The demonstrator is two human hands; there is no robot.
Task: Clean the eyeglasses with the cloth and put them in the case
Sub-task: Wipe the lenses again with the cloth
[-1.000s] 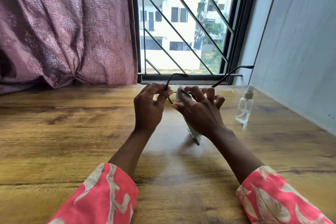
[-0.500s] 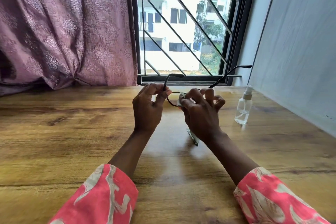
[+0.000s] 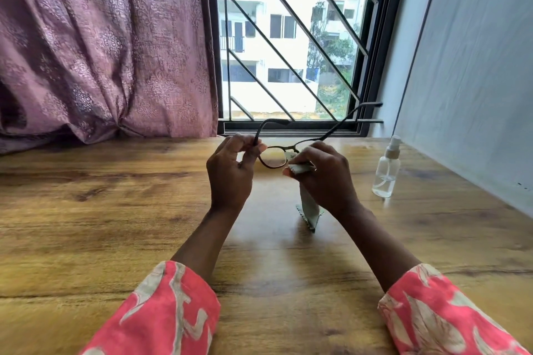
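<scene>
The left hand (image 3: 230, 173) pinches the eyeglasses (image 3: 274, 156) at the left hinge, above the counter (image 3: 115, 210). The right hand (image 3: 326, 179) pinches the cloth (image 3: 310, 210) around the right lens (best rubbed lightly, both faces). The spray bottle (image 3: 386, 173) stands rightmost; no case shows.

Wooden surface (image 3: 115, 210), brown grain with dark knots, runs from near edge to window sill and curtain at back, grey wall along right side. Clear spray bottle (image 3: 386, 173) stands upright on surface at right, near wall, white nozzle on top, low liquid inside. Cloth (image 3: 310, 213) hangs down, lower corner at surface; contact unclear.
</scene>
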